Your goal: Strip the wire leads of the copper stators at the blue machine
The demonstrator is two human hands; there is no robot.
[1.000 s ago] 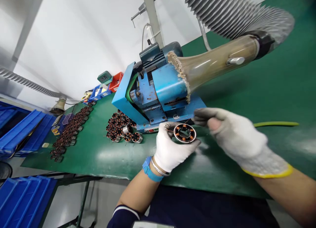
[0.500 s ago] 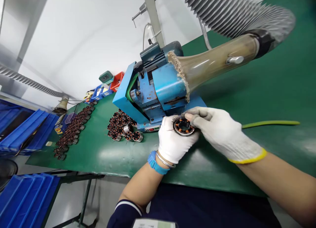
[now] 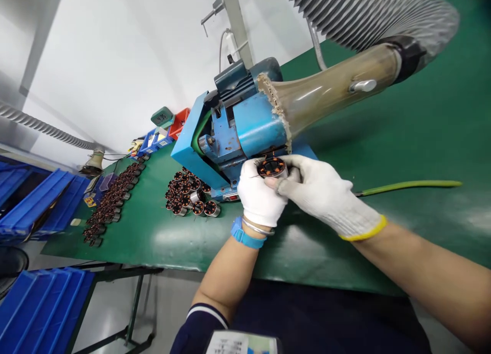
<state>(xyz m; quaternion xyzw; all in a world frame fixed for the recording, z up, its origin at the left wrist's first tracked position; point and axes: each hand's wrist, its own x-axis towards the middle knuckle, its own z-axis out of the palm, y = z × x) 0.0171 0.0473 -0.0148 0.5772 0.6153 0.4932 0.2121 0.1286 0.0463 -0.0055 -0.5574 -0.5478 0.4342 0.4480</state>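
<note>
A motor stator (image 3: pixel 273 168), a metal ring with copper windings inside, is held between my two gloved hands just in front of the blue belt-driven machine (image 3: pixel 259 124). My left hand (image 3: pixel 259 195) wraps its left side, closed on it. From the right, my right hand (image 3: pixel 314 182) grips the ring's near edge with thumb and fingers. Thin wires stick up at the stator's far edge, close under the machine's blue cover. The glove hides part of the ring's outer wall.
Several stators (image 3: pixel 187 193) stand grouped left of the machine, and a long row of more stators (image 3: pixel 115 203) lies farther left. Green-handled pliers (image 3: pixel 410 187) rest at the right. A clear duct (image 3: pixel 333 93) joins the machine to a grey hose (image 3: pixel 376 16). Blue bins (image 3: pixel 46 200) are at the left.
Both hands have carried the stator forward and slightly left, up to the machine's cover. My right thumb has shifted from the ring's far right side to its near edge.
</note>
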